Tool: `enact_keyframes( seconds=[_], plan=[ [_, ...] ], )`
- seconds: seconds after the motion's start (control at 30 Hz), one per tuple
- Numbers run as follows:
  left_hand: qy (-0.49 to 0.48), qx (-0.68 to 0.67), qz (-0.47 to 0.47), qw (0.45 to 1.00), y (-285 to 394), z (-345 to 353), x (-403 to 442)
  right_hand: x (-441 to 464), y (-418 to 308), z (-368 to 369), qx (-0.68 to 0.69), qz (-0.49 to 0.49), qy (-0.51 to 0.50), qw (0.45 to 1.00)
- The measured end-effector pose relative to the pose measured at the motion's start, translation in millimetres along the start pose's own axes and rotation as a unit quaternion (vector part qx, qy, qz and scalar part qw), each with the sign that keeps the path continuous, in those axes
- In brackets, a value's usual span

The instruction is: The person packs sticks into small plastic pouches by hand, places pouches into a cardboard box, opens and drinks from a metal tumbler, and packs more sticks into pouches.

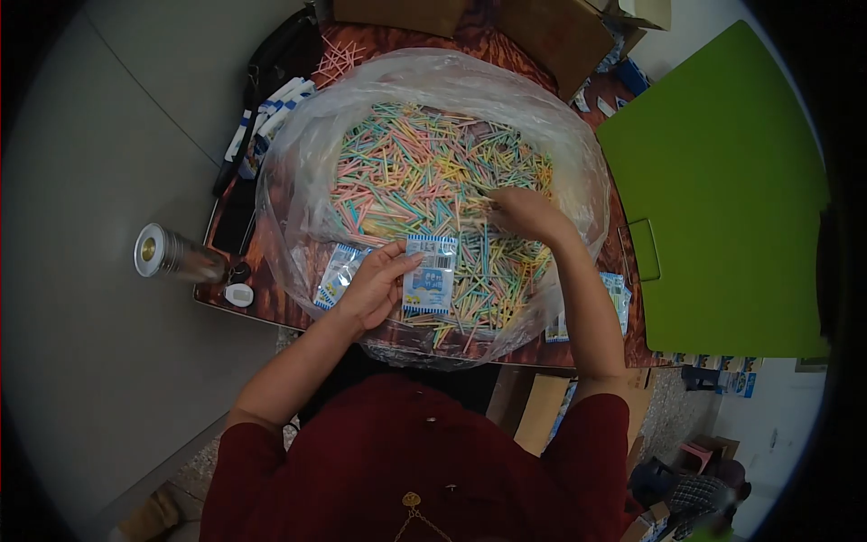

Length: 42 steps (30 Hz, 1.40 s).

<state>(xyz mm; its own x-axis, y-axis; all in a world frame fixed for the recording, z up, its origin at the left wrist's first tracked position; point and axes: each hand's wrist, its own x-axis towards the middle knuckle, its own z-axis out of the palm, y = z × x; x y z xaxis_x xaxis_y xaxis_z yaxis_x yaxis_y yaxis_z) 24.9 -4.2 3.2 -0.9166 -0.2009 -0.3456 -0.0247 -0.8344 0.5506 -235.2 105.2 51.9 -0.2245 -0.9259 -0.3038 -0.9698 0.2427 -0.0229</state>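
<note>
My left hand [377, 285] grips a small blue-and-white printed packet [429, 275] between thumb and fingers, upright over the near side of a heap of thin pastel sticks [397, 163]. Pink, yellow, green and blue sticks fill a large clear plastic bag [298, 172] with its mouth spread wide. At the right side of the heap, my right hand [526, 214] has its fingers closed among the sticks; its fingertips are partly hidden. Another blue-and-white packet [336, 275] lies just left of my left hand, partly covered by it.
More packets [616, 298] lie by my right forearm. A green panel with a metal handle [713, 199] stands at the right. Cardboard boxes [560, 41] sit at the back. A clear jar [176, 256] and a white tag [238, 294] are left. Another person [700, 497] is at lower right.
</note>
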Motion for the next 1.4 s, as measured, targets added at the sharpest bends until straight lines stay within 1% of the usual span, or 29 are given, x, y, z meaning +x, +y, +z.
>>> enact_keyframes(
  seconds=[0.03,0.07,0.1,0.13,0.2,0.23,0.3,0.33,0.4,0.43,0.47,0.53,0.57,0.6,0.67,0.7,0.77,0.8,0.87,0.9,0.93,0.97,1.0,1.07,1.13,1.17,1.23,1.37,1.4],
  plan=[
    [-0.001,-0.001,0.000,1.000,-0.1,-0.3,1.1,-6.3,5.6,-2.0,0.132,-0.002,0.027,0.991],
    [0.000,-0.012,-0.005,1.000,0.3,-0.4,2.7,-11.9,9.1,-2.4,0.262,-0.003,0.055,0.963],
    [0.000,-0.023,-0.012,1.000,0.3,-0.3,4.5,-16.8,8.5,-0.1,0.397,0.020,0.074,0.915],
    [-0.003,-0.022,-0.015,1.000,-0.7,-1.0,6.4,-19.7,7.6,2.7,0.397,0.024,0.075,0.914],
    [-0.020,-0.028,-0.013,0.999,-2.5,-1.5,10.9,-22.8,6.1,7.5,0.596,0.111,0.064,0.793],
    [-0.023,-0.027,-0.016,0.999,-3.5,-0.3,12.2,-22.5,10.5,17.0,0.614,0.125,0.066,0.776],
    [-0.016,-0.031,-0.015,0.999,-5.2,3.2,13.3,-20.9,9.4,39.5,0.790,0.113,0.081,0.596],
    [-0.019,-0.030,-0.018,0.999,-5.9,4.8,13.4,-20.7,9.9,47.7,0.803,0.104,0.086,0.581],
    [0.001,-0.032,-0.012,0.999,-7.2,8.0,13.7,-23.1,2.3,57.0,0.879,0.073,0.093,0.463],
    [-0.001,-0.032,-0.014,0.999,-7.3,9.6,14.6,-25.1,-2.3,59.5,0.897,0.074,0.103,0.423],
    [0.003,-0.037,-0.017,0.999,-7.0,11.3,15.6,-25.6,-5.1,60.2,0.897,0.075,0.106,0.423],
    [0.008,-0.042,-0.023,0.999,-6.7,16.2,15.5,-27.9,-10.2,62.5,0.947,0.064,0.120,0.292],
    [-0.004,-0.028,-0.027,0.999,-5.4,19.8,15.3,-29.0,-11.5,64.5,0.950,0.058,0.126,0.279],
    [-0.015,-0.014,-0.030,0.999,-5.0,22.1,15.3,-29.8,-13.2,67.4,0.951,0.058,0.127,0.278],
    [-0.019,-0.001,-0.030,0.999,-6.7,22.5,17.6,-29.1,-17.4,72.3,0.930,0.052,0.197,0.307],
    [-0.022,0.011,-0.029,0.999,-8.0,22.3,19.4,-28.2,-21.5,71.1,0.930,0.051,0.196,0.307],
    [-0.024,0.031,-0.018,0.999,-13.2,20.0,25.0,-26.4,-30.4,68.9,0.870,0.048,0.299,0.390],
    [-0.026,0.051,-0.007,0.998,-14.5,19.8,26.4,-26.0,-33.9,68.8,0.870,0.047,0.297,0.390],
    [-0.028,0.061,0.002,0.998,-15.3,20.7,27.1,-26.3,-41.4,68.5,0.718,0.091,0.405,0.558],
    [-0.031,0.072,0.008,0.997,-15.6,20.8,26.8,-29.4,-48.0,63.7,0.677,0.133,0.408,0.599],
    [-0.029,0.071,0.009,0.997,-14.9,20.8,25.5,-33.2,-47.5,65.4,0.677,0.131,0.406,0.599],
    [-0.024,0.069,0.004,0.997,-14.0,21.0,23.4,-38.5,-44.6,67.5,0.523,0.161,0.391,0.740],
    [-0.018,0.067,0.000,0.998,-13.2,20.5,22.1,-42.8,-45.6,67.1,0.345,0.183,0.359,0.848],
    [-0.014,0.066,-0.005,0.998,-13.0,17.7,21.7,-49.2,-46.5,63.4,0.310,0.153,0.371,0.862],
    [-0.007,0.065,-0.013,0.998,-15.6,14.6,19.6,-54.2,-37.6,59.7,0.230,0.020,0.310,0.922],
    [-0.010,0.075,-0.002,0.997,-16.4,13.7,19.7,-55.3,-39.4,59.5,0.230,0.019,0.310,0.922],
    [-0.013,0.083,0.012,0.996,-15.1,15.7,19.1,-58.0,-47.4,51.7,0.133,0.036,0.246,0.959],
    [0.000,0.096,0.006,0.995,-14.8,19.6,20.6,-45.3,-32.9,58.7,0.121,0.033,0.236,0.964],
    [0.008,0.105,0.008,0.994,-14.8,19.6,20.1,-42.1,-27.6,57.6,0.180,0.030,0.279,0.943]
  ],
)
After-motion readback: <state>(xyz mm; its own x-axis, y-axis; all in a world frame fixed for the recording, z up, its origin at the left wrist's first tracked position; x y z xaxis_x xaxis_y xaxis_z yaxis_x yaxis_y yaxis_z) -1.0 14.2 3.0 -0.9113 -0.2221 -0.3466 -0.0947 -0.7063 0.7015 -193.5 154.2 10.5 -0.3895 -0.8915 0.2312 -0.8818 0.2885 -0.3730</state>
